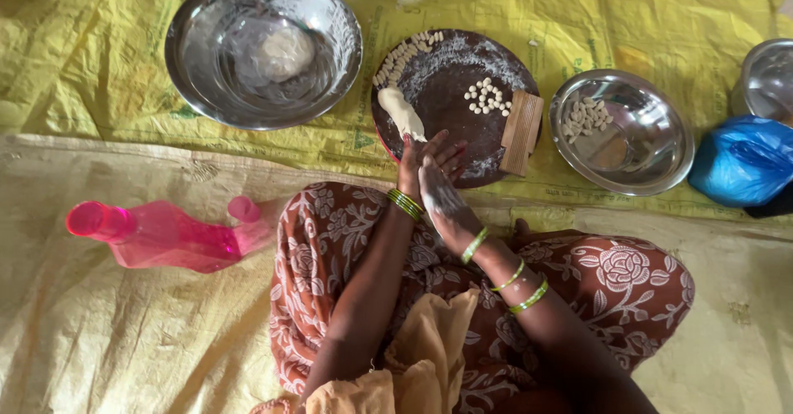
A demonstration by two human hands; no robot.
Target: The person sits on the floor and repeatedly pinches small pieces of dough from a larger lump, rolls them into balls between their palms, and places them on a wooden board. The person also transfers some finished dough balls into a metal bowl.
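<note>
Head view: the left hand (417,162) and right hand (442,195) press palm to palm over the near rim of a dark round board (450,92), with a roll of dough (401,113) sticking out from between them in a flat grip. Small dough balls (487,97) and a ridged wooden block (522,131) lie on the board.

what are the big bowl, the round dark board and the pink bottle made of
The big bowl looks like polished steel: silvery, with mirror-like glare. The round dark board seems to be wood or stone with a matte, flour-dusted face; the look leaves it open. The pink bottle appears to be translucent plastic, since light glows through its walls.
</note>
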